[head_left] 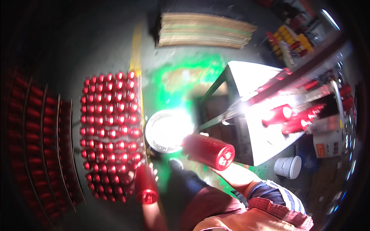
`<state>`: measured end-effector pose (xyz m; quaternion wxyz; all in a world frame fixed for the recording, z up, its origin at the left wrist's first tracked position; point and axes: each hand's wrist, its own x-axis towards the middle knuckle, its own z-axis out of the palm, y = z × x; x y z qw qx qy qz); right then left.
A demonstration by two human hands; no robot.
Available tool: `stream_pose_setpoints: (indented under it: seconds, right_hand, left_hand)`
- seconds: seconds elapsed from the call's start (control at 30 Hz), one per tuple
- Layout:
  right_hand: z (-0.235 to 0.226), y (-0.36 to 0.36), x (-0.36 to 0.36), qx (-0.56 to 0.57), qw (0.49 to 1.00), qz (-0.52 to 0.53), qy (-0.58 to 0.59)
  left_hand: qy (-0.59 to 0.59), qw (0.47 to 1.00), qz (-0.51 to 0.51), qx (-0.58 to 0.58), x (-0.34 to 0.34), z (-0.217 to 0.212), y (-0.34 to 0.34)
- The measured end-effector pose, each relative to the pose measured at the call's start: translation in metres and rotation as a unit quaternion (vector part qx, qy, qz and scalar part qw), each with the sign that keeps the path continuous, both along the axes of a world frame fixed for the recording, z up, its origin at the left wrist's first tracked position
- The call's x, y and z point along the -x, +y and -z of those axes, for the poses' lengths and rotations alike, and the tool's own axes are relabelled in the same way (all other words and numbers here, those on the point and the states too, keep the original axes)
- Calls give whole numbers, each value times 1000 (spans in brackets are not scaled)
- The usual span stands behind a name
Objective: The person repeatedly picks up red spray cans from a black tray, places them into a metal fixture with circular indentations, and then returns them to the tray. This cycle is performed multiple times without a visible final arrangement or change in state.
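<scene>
My left hand (153, 171) is wrapped round a red metal cylinder (146, 185), whose round base faces me. The cylinder stands out beside a dense block of similar red cylinders (111, 119) on the left. A second, larger-looking red metal cylinder (211, 151) lies tilted in my right hand (204, 134), with its base toward the lower right. Most of the right hand is hidden behind that cylinder. Its far end reaches toward a white round bucket or drum (163, 133), which is washed out by glare.
Stacked rows of red cylinders (34, 138) line the far left. A white-topped bench (262, 148) with more red cylinders (295, 119) stands at right. Beside it is a white lidded bucket (288, 167). A pile of flat sheets (204, 30) lies ahead, past green-stained floor (173, 77).
</scene>
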<state>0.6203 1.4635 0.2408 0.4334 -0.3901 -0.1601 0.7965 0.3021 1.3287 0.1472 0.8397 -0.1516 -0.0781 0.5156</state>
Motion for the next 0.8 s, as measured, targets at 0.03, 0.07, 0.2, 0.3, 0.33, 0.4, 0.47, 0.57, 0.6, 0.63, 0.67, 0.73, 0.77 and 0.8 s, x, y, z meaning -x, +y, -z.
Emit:
stream_pose_setpoints:
  seconds: [0.03, 0.07, 0.2, 0.3, 0.33, 0.4, 0.47, 0.57, 0.6, 0.63, 0.67, 0.73, 0.77, 0.8]
  right_hand:
    - [-26, -15, -14, -29, 1000, 7, -1]
    - [-50, -32, -28, -70, 997, -1, -35]
    - [-124, -106, -86, -21, 971, 113, 211]
    - [-156, -159, -142, 56, 946, 111, 298]
    - [-163, -177, -162, 116, 938, 133, 298]
    - [-170, -213, -194, -47, 915, 102, 388]
    - [-171, -239, -220, -65, 961, 224, 147]
    - [-166, -274, -263, -41, 959, 271, 78]
    - [-163, -282, -279, -11, 947, 316, 53]
    - [-159, -291, -297, -21, 941, 338, 9]
    - [-155, -299, -318, -19, 932, 360, -39]
    - [-148, -309, -365, -55, 905, 374, -196]
    - [-148, -313, -391, -76, 890, 388, -227]
    - [-147, -312, -418, -94, 871, 407, -257]
  left_hand:
    - [65, 998, -5, 18, 8, -17, -17]
    - [125, 991, -30, 38, 11, -30, -33]
    - [323, 931, -122, 119, 3, -89, -112]
    - [418, 885, -146, 147, -25, -137, -170]
    - [444, 872, -144, 149, -33, -153, -186]
    - [481, 856, -129, 140, -53, -176, -208]
    - [504, 846, -119, 128, -70, -191, -227]
    - [520, 841, -99, 109, -97, -203, -248]
    - [522, 841, -91, 103, -109, -204, -252]
    - [524, 842, -81, 98, -121, -205, -251]
    - [525, 842, -75, 93, -136, -206, -247]
    - [532, 841, -54, 80, -169, -206, -229]
    - [534, 841, -44, 74, -188, -205, -216]
    - [538, 840, -36, 64, -210, -204, -202]
